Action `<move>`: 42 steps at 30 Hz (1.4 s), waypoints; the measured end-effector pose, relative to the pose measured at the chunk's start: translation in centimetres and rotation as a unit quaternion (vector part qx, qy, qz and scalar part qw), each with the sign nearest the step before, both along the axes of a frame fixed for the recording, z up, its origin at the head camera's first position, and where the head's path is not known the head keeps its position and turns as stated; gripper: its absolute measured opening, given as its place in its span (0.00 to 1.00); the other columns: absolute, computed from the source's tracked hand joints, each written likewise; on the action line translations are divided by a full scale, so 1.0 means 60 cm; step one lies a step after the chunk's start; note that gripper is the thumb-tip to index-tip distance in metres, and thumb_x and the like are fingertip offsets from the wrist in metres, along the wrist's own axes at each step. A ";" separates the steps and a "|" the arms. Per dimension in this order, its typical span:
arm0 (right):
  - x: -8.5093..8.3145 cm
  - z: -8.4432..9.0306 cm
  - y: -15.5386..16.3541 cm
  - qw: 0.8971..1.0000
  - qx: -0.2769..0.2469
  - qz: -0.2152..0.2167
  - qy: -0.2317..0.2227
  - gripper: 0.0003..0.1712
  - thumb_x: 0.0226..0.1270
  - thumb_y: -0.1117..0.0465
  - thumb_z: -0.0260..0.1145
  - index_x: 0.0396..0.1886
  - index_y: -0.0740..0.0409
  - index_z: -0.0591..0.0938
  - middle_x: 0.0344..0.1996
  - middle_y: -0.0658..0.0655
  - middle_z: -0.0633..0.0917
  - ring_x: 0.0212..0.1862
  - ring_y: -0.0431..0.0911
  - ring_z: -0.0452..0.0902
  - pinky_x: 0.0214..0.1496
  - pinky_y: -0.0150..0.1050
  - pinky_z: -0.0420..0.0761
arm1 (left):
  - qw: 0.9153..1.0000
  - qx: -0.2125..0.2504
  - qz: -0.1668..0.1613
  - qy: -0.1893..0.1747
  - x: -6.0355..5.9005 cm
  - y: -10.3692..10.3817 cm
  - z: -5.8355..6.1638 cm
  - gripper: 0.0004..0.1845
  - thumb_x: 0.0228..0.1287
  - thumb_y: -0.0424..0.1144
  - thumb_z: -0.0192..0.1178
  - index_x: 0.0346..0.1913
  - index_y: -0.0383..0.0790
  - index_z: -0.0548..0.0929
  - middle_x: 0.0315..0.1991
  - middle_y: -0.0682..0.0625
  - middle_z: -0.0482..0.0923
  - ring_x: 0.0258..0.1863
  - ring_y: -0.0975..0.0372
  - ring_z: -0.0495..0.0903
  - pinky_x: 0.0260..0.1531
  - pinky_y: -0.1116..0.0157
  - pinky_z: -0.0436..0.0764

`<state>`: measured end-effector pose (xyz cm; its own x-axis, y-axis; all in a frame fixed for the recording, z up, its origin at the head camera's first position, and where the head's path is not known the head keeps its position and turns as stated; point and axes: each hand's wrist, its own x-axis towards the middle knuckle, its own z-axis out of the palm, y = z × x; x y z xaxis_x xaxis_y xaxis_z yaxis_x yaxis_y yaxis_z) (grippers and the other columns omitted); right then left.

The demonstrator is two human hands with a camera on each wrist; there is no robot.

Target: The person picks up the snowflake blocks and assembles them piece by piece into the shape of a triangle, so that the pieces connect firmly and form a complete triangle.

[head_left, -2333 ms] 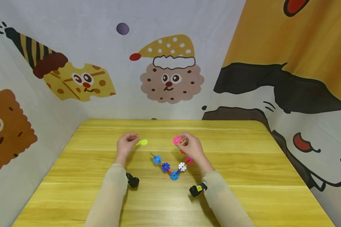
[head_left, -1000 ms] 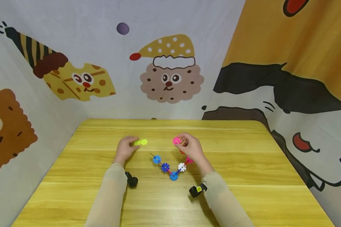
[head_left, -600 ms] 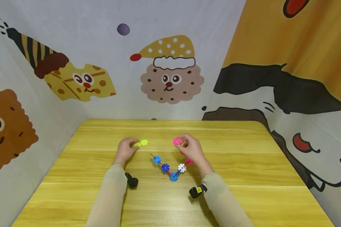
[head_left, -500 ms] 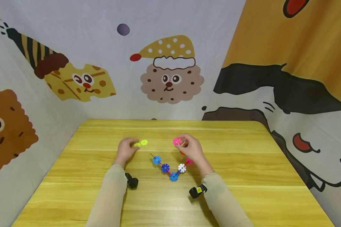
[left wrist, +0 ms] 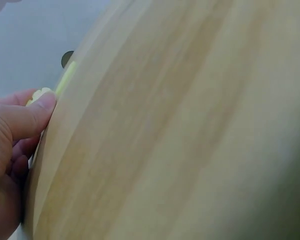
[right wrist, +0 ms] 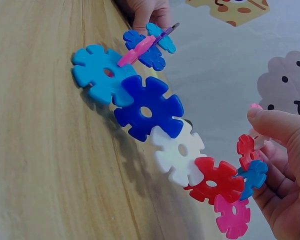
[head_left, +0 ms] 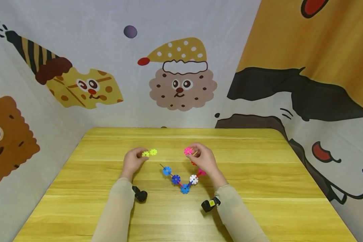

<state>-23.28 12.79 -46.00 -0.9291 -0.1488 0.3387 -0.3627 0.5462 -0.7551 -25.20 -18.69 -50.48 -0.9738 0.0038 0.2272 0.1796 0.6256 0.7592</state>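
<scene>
At the left of the head view, my left hand (head_left: 133, 162) pinches a yellow notched disc (head_left: 146, 154) by its edge. A second yellow disc (head_left: 153, 152) joins it on the right. In the left wrist view, the thumb (left wrist: 32, 117) presses the yellow disc. My right hand (head_left: 204, 157) pinches a pink notched disc (head_left: 188, 151) at one end of a chain of interlocked snowflake discs. The chain curves through red (right wrist: 220, 181), white (right wrist: 177, 152), dark blue (right wrist: 148, 109) and light blue (right wrist: 102, 72) discs, up to another light blue disc (head_left: 167, 170) at its far end.
A wooden table (head_left: 260, 201) lies under both hands. Behind it hangs a cloth (head_left: 115, 111) printed with cartoon food and an animal. Black wrist cameras (head_left: 141, 195) sit on both sleeves.
My left hand has shifted its grip on the yellow discs, the near one turning from mostly hidden to face-on. My right hand and the chain have barely moved.
</scene>
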 end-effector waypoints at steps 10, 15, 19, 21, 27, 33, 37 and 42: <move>0.002 -0.002 0.002 1.000 -0.001 -0.004 0.002 0.18 0.57 0.63 0.77 0.48 0.56 0.84 0.30 0.49 0.83 0.28 0.42 0.76 0.28 0.36 0.79 | 0.995 0.075 0.003 -0.058 0.007 0.003 0.020 0.17 0.64 0.29 0.66 0.55 0.35 0.85 0.48 0.39 0.83 0.47 0.50 0.78 0.46 0.54 0.79; 0.003 0.000 0.003 1.000 -0.001 -0.007 -0.002 0.18 0.57 0.63 0.77 0.48 0.56 0.84 0.31 0.49 0.83 0.28 0.42 0.76 0.29 0.36 0.79 | 0.991 0.122 0.006 -0.057 0.010 0.027 0.046 0.13 0.62 0.30 0.68 0.50 0.32 0.86 0.43 0.40 0.84 0.45 0.51 0.81 0.43 0.61 0.81; 0.006 0.004 0.003 1.000 0.000 -0.006 0.003 0.18 0.57 0.64 0.77 0.47 0.56 0.84 0.30 0.49 0.83 0.28 0.42 0.76 0.29 0.36 0.79 | 0.987 0.153 -0.016 -0.037 0.013 0.065 0.075 0.12 0.61 0.30 0.69 0.47 0.31 0.87 0.39 0.42 0.86 0.40 0.54 0.82 0.39 0.66 0.81; 0.007 0.004 0.003 1.000 0.001 -0.005 0.006 0.18 0.57 0.64 0.77 0.47 0.56 0.84 0.30 0.49 0.83 0.28 0.42 0.76 0.29 0.36 0.79 | 0.985 0.167 -0.037 -0.020 0.013 0.086 0.087 0.11 0.61 0.30 0.69 0.46 0.31 0.87 0.39 0.42 0.86 0.38 0.57 0.83 0.37 0.69 0.81; 0.009 0.006 0.000 1.000 0.002 0.003 0.004 0.18 0.58 0.63 0.77 0.48 0.57 0.84 0.31 0.49 0.83 0.29 0.42 0.77 0.30 0.36 0.80 | 0.975 0.198 -0.100 0.016 0.010 0.146 0.107 0.10 0.63 0.29 0.67 0.45 0.29 0.87 0.41 0.41 0.86 0.37 0.59 0.83 0.37 0.70 0.81; 0.010 0.005 -0.003 1.000 0.005 0.009 0.007 0.18 0.57 0.63 0.77 0.48 0.56 0.83 0.31 0.49 0.82 0.29 0.42 0.77 0.30 0.37 0.80 | 0.977 0.179 -0.113 0.016 0.009 0.182 0.112 0.07 0.66 0.30 0.65 0.44 0.34 0.89 0.40 0.45 0.86 0.37 0.58 0.82 0.38 0.65 0.82; 0.008 0.003 -0.004 1.000 0.010 0.006 0.015 0.18 0.57 0.62 0.77 0.47 0.56 0.84 0.30 0.49 0.83 0.29 0.42 0.77 0.31 0.37 0.79 | 0.978 0.171 -0.116 0.021 0.006 0.195 0.107 0.06 0.66 0.30 0.64 0.42 0.35 0.89 0.40 0.46 0.86 0.37 0.57 0.82 0.38 0.63 0.82; 0.006 -0.001 -0.004 1.000 0.007 0.009 0.020 0.18 0.57 0.63 0.77 0.47 0.56 0.84 0.30 0.50 0.83 0.30 0.42 0.77 0.33 0.37 0.79 | 0.979 0.158 -0.125 0.031 0.000 0.202 0.098 0.06 0.66 0.29 0.64 0.42 0.35 0.89 0.39 0.46 0.86 0.35 0.59 0.81 0.35 0.65 0.80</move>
